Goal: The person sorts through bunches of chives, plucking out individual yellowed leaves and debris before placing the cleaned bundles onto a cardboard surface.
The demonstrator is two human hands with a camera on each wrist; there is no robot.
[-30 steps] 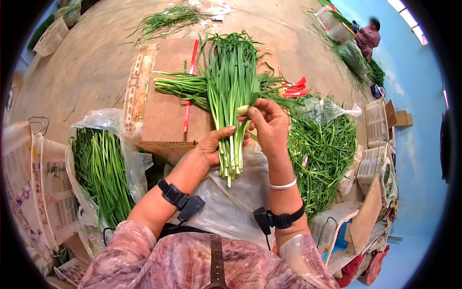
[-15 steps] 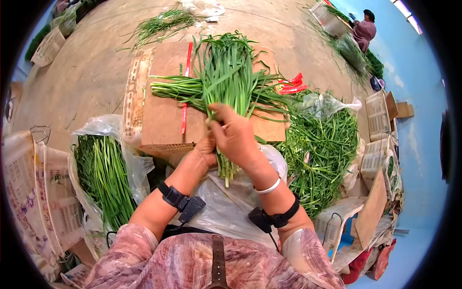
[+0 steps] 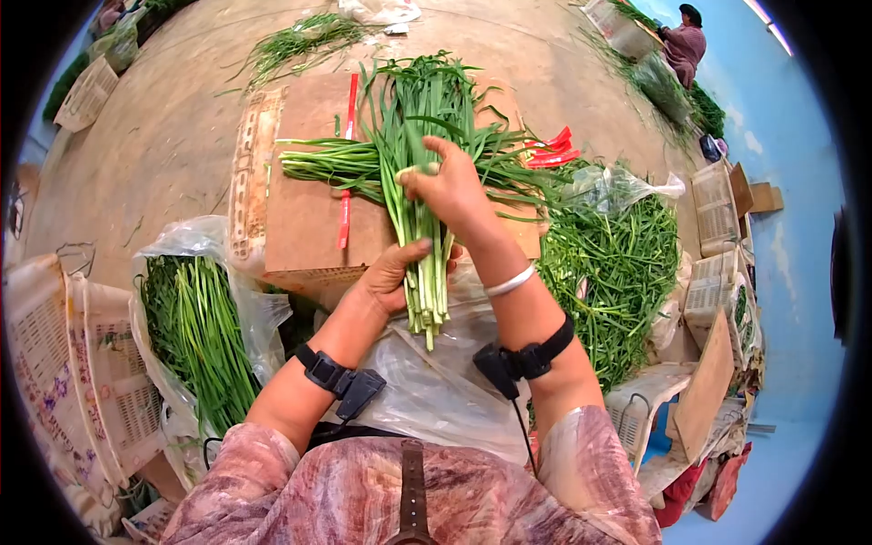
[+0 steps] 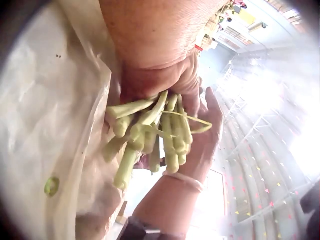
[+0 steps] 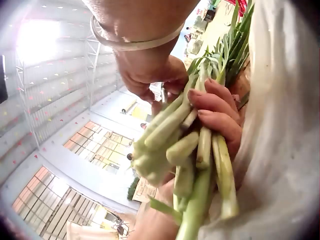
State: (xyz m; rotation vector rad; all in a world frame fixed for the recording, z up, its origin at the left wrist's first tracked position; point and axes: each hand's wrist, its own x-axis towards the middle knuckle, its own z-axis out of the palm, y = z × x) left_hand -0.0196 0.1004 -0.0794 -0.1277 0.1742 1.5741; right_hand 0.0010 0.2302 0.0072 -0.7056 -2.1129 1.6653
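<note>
Evidently, 1 bundle of long green leafy stems with pale cut ends (image 3: 422, 222) lies between the 2 hands. Long axis runs away from the torso: cut ends nearest the person, leaves far off beyond the right fingers.

Left hand (image 3: 391, 272) is nearer the cut ends: fingers curled round the stems, thumb across the top. Right hand (image 3: 453, 186) is farther up, over the bundle: thumb and forefinger pinch 1 pale stalk end (image 3: 422, 170), which points left, crosswise to the bundle. Exact contact of the other right fingers: cannot tell.

2nd, slimmer green bundle (image 3: 331, 162) lies crosswise under the main bundle, pale ends left of the right fingers. Thin red strip (image 3: 344, 222) passes beneath it, left of both hands.

Edges: near edge of the brown cardboard worktop (image 3: 309, 218) falls beside the left hand; cut ends reach past it, over translucent plastic sheeting (image 3: 427, 372). Room: bare cardboard shows left of the left fingers. Right of the right fingers, loose leaves and flat red strips (image 3: 552, 150) crowd the side.
</note>
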